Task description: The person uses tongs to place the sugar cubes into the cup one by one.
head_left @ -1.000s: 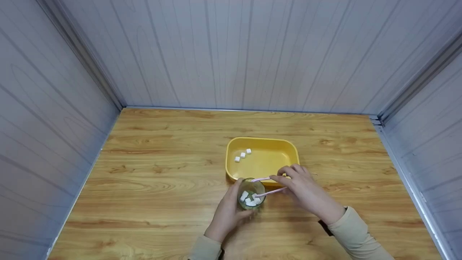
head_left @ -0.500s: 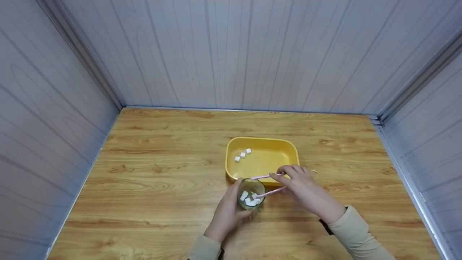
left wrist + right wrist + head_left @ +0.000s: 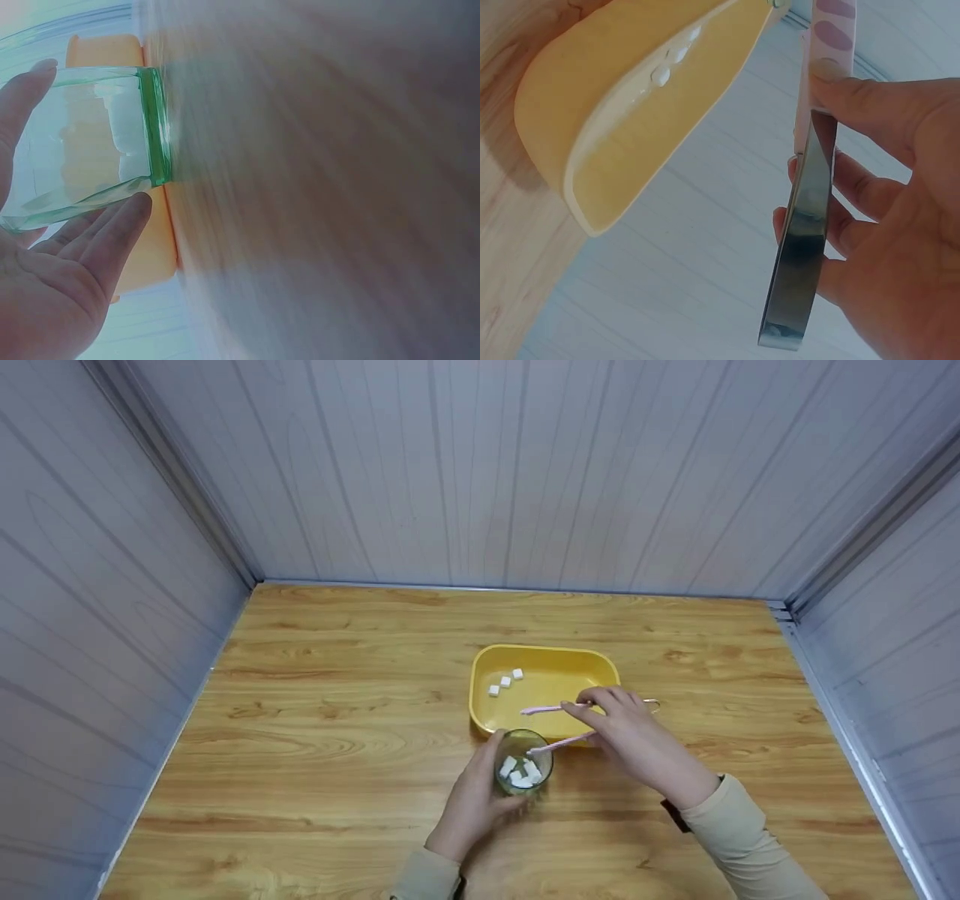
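My left hand [image 3: 469, 799] grips a clear, green-tinted glass [image 3: 82, 142], its thumb and fingers on either side. White cubes [image 3: 519, 780] are heaped at the bottom of the glass, which stands on the table in the left wrist view. In my right hand [image 3: 637, 742] is a pair of tongs [image 3: 801, 240] with a metal bend and pink patterned arms, pinched between thumb and fingers. The tong arms are spread, with no cube between them. One tip is over the glass's mouth, the other over the yellow basin [image 3: 480, 660].
Three white cubes [image 3: 505, 682] lie in a slanting row at the left of the basin, just behind the glass. The wooden table [image 3: 337, 720] is bounded by pale panel walls [image 3: 480, 472] at the back and on both sides.
My right hand has lifted the tongs up and away, drawing the lower tip off the cubes toward the glass's rim. The left hand and glass have stayed put.
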### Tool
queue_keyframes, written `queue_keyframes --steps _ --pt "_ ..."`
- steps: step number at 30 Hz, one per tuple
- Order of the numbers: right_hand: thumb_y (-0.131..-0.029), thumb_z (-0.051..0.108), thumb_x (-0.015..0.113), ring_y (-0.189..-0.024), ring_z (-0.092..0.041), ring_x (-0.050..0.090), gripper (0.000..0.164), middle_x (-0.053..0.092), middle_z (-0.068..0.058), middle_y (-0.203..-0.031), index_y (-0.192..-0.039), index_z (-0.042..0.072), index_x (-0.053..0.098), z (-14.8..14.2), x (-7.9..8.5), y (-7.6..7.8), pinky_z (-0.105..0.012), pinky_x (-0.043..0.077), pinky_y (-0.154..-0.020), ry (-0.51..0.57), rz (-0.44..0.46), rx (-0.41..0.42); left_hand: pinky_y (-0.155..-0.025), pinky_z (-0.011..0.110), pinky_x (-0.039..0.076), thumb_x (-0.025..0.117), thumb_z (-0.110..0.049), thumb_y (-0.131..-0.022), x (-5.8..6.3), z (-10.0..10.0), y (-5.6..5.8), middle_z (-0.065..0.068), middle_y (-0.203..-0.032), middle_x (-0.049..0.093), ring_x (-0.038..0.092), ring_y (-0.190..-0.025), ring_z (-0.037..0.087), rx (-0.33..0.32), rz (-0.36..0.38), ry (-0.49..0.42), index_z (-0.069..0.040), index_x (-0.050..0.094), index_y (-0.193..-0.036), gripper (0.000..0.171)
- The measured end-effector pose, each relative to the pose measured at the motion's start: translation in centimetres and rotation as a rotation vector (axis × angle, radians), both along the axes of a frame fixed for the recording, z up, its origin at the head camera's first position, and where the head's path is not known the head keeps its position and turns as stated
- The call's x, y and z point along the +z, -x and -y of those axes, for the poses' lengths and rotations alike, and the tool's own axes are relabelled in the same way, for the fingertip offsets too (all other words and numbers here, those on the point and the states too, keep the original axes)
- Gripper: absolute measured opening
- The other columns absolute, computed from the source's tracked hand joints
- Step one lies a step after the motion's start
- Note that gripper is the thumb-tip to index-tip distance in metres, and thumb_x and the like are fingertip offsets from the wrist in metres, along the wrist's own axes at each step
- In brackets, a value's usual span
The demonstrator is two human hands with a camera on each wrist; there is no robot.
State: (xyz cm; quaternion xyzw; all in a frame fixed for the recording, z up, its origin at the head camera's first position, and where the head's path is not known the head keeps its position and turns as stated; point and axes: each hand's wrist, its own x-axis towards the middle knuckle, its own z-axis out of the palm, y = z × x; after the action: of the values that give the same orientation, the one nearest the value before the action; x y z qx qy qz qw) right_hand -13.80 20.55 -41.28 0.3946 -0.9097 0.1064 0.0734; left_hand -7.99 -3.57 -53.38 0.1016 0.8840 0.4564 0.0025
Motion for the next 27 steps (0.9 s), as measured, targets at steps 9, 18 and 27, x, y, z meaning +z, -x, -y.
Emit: queue_keyframes --steps 9,18,27 --pt "-0.082 0.008 0.075 -0.111 -0.028 0.049 0.054 0.055 -0.008 -0.119 -0.133 0.018 0.058 0.2 0.3 1.6 -0.048 0.043 -0.089 -0.011 -0.003 -0.037 -0.107 0.043 0.034 0.086 -0.019 -0.07 -0.1 -0.1 0.1 0.013 -0.145 0.039 0.041 -0.13 0.028 -0.001 0.031 -0.013 -0.01 0.025 -0.15 0.1" --pt "-0.082 0.006 0.074 -0.111 -0.029 0.048 0.053 0.054 -0.008 -0.12 -0.132 0.017 0.059 0.8 -0.1 3.6 -0.049 0.042 -0.092 0.006 0.009 -0.042 -0.106 0.045 0.036 0.086 -0.02 -0.07 -0.1 -0.1 0.1 0.013 -0.143 0.04 0.042 -0.128 0.029 0.001 0.01 -0.01 -0.012 0.026 -0.15 0.1" --pt "-0.081 0.008 0.076 -0.103 -0.029 0.052 0.052 0.056 -0.007 -0.113 -0.13 0.015 0.06 1.1 -1.0 5.6 -0.048 0.044 -0.087 0.012 -0.006 -0.045 -0.106 0.045 0.036 0.085 -0.023 -0.071 -0.1 -0.1 0.1 0.013 -0.143 0.04 0.042 -0.129 0.028 0.005 0.017 -0.005 -0.01 0.026 -0.149 0.099"
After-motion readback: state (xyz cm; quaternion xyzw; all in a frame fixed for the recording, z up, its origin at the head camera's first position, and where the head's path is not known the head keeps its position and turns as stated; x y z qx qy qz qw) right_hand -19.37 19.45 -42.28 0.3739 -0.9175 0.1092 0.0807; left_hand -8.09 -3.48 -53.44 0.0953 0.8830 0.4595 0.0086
